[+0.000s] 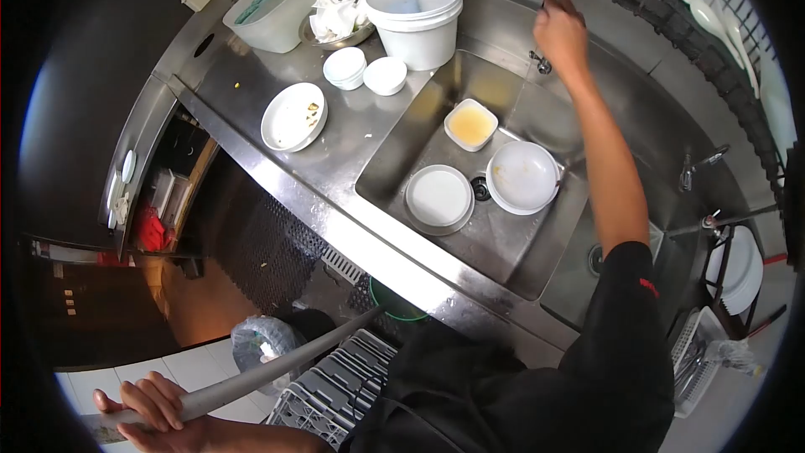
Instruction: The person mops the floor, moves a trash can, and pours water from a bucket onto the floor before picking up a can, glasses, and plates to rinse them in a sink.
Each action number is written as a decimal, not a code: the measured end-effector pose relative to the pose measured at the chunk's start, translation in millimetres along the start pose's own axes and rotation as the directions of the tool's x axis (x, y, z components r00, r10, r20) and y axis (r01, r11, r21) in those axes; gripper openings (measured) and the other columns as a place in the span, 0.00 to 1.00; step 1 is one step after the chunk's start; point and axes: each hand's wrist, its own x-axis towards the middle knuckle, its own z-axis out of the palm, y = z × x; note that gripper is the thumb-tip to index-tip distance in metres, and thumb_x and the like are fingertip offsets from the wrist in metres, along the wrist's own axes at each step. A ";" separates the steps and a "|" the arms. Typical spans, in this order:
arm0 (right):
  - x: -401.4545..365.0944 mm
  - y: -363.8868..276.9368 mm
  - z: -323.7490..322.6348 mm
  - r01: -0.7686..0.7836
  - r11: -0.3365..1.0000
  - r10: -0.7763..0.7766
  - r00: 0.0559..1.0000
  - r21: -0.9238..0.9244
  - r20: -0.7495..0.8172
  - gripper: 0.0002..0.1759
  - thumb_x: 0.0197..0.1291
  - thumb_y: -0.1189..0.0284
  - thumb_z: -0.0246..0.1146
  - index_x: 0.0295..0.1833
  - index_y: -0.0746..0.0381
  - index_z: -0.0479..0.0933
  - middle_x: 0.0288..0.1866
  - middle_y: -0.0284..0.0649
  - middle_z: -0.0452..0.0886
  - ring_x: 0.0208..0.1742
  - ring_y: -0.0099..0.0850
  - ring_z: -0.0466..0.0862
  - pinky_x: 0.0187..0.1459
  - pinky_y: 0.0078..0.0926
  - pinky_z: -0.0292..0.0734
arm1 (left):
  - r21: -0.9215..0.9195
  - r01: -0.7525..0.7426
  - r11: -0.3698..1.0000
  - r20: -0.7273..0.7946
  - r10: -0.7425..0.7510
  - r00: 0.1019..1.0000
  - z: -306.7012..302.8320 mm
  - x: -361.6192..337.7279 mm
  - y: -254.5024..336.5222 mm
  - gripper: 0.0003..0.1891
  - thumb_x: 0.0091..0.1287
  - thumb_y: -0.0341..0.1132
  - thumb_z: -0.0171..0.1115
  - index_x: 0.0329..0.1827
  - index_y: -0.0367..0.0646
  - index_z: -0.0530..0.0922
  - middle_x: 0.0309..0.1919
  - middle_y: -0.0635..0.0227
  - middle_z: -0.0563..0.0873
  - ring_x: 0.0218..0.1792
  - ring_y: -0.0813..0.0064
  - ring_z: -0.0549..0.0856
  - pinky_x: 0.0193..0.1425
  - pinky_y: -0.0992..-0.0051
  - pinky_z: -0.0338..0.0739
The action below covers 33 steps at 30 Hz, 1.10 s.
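My left hand (155,407) is wrapped round a long grey pole (268,369) at the lower left; the pole slants up towards the counter's front edge. At the top right, my right hand (563,29) is raised near the wall, above a tap (541,62) at the back of the sink (495,243). Its fingers point up, and whether they pinch anything is too small to tell. Inside the sink are a square bowl of yellowish liquid (470,125), a round white bowl with food residue (522,177) and a stack of round white dishes (438,196).
Left of the sink, the steel counter holds a lidded white bucket (417,33), a clear tub (272,21), small bowls (345,67) and a plate with scraps (293,117). Below are a bagged bin (264,348) and grey racks (335,386). A wire rack hangs upper right.
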 end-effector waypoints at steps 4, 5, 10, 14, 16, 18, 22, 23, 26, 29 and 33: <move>-3.7 47.7 -38.2 -0.024 0.993 0.041 0.988 -0.114 0.147 0.30 0.51 0.76 0.55 0.64 0.58 0.74 0.73 0.51 0.65 0.65 0.51 0.74 0.63 0.41 0.72 | 0.049 0.000 0.999 -0.071 0.003 0.997 -11.9 -7.0 8.6 0.20 0.72 0.40 0.54 0.62 0.36 0.70 0.18 0.77 0.63 0.14 0.89 0.58 0.22 0.84 0.56; -7.4 47.2 -48.6 -0.022 0.992 0.040 0.989 -0.123 0.145 0.29 0.54 0.76 0.56 0.65 0.57 0.74 0.73 0.51 0.64 0.64 0.50 0.75 0.64 0.41 0.70 | 0.049 -0.003 0.999 -0.062 0.006 0.998 -12.8 -8.2 10.4 0.21 0.72 0.40 0.54 0.62 0.36 0.70 0.18 0.77 0.63 0.14 0.89 0.58 0.23 0.84 0.56; -59.5 -8.4 -23.3 0.300 0.943 -0.298 0.954 0.143 -0.039 0.24 0.58 0.73 0.59 0.62 0.64 0.74 0.70 0.51 0.68 0.66 0.49 0.72 0.68 0.43 0.65 | 0.069 -0.012 0.998 -0.021 0.013 1.000 -15.4 -10.4 12.2 0.21 0.72 0.41 0.54 0.62 0.37 0.70 0.18 0.77 0.64 0.14 0.89 0.59 0.24 0.85 0.56; -72.1 2.2 62.7 0.047 0.981 -0.058 0.997 -0.187 -0.053 0.22 0.62 0.67 0.58 0.59 0.68 0.75 0.62 0.54 0.76 0.66 0.46 0.73 0.68 0.46 0.63 | 0.093 -0.018 0.996 -0.067 0.024 0.997 -8.9 -7.4 7.0 0.21 0.72 0.41 0.54 0.61 0.37 0.70 0.18 0.77 0.64 0.15 0.89 0.59 0.24 0.85 0.56; -91.8 -8.3 66.0 0.187 0.965 -0.045 0.805 -0.181 0.592 0.23 0.63 0.64 0.57 0.57 0.68 0.76 0.59 0.54 0.78 0.64 0.46 0.75 0.68 0.42 0.65 | 0.107 -0.014 0.994 -0.096 0.024 0.995 -7.1 -8.4 7.2 0.21 0.72 0.42 0.54 0.61 0.37 0.69 0.18 0.77 0.64 0.15 0.89 0.59 0.24 0.85 0.56; -117.2 5.4 88.3 0.077 0.997 -0.032 0.671 -0.026 0.741 0.23 0.63 0.62 0.57 0.56 0.68 0.77 0.56 0.54 0.80 0.61 0.47 0.77 0.66 0.41 0.66 | 0.092 0.000 0.996 -0.082 0.007 0.997 -10.3 -6.7 7.2 0.22 0.72 0.43 0.54 0.62 0.37 0.68 0.17 0.77 0.64 0.15 0.88 0.59 0.24 0.85 0.56; -146.6 52.7 68.1 -0.419 0.891 0.238 0.762 0.177 0.603 0.23 0.61 0.61 0.61 0.55 0.67 0.77 0.51 0.52 0.82 0.54 0.49 0.81 0.59 0.41 0.73 | 0.166 -0.009 0.986 -0.151 0.034 0.988 -18.3 -5.4 1.9 0.24 0.70 0.44 0.55 0.62 0.36 0.68 0.16 0.77 0.63 0.15 0.88 0.59 0.24 0.85 0.56; -147.5 50.2 60.6 -0.335 0.932 0.227 0.835 0.137 0.501 0.22 0.60 0.61 0.62 0.54 0.67 0.77 0.50 0.52 0.82 0.53 0.49 0.81 0.57 0.41 0.74 | 0.207 -0.004 0.978 -0.176 0.041 0.983 -17.3 -4.3 0.7 0.24 0.70 0.44 0.54 0.62 0.36 0.68 0.16 0.77 0.63 0.15 0.87 0.59 0.24 0.85 0.56; -123.4 34.4 31.9 -0.058 0.997 0.047 0.978 0.049 0.202 0.20 0.58 0.61 0.65 0.48 0.66 0.79 0.47 0.51 0.84 0.49 0.48 0.83 0.51 0.43 0.77 | 0.239 0.004 0.971 -0.173 0.039 0.984 -13.0 1.2 -3.7 0.24 0.71 0.44 0.54 0.62 0.36 0.68 0.17 0.77 0.63 0.16 0.87 0.58 0.24 0.84 0.56; -83.4 12.3 57.7 -0.027 0.984 0.047 0.993 -0.175 0.112 0.17 0.60 0.61 0.63 0.45 0.64 0.80 0.42 0.52 0.85 0.44 0.49 0.85 0.47 0.46 0.78 | 0.152 0.014 0.988 -0.088 0.000 0.996 -6.6 9.4 -11.2 0.23 0.71 0.44 0.53 0.61 0.35 0.69 0.17 0.77 0.63 0.16 0.87 0.58 0.24 0.84 0.56; -67.4 32.3 93.1 -0.316 0.933 0.356 0.882 -0.171 0.310 0.18 0.65 0.62 0.56 0.42 0.66 0.82 0.41 0.57 0.83 0.43 0.55 0.83 0.46 0.48 0.77 | 0.159 0.013 0.987 -0.065 -0.002 0.998 7.6 14.3 -16.5 0.23 0.71 0.45 0.53 0.60 0.34 0.70 0.18 0.76 0.62 0.15 0.87 0.57 0.23 0.84 0.55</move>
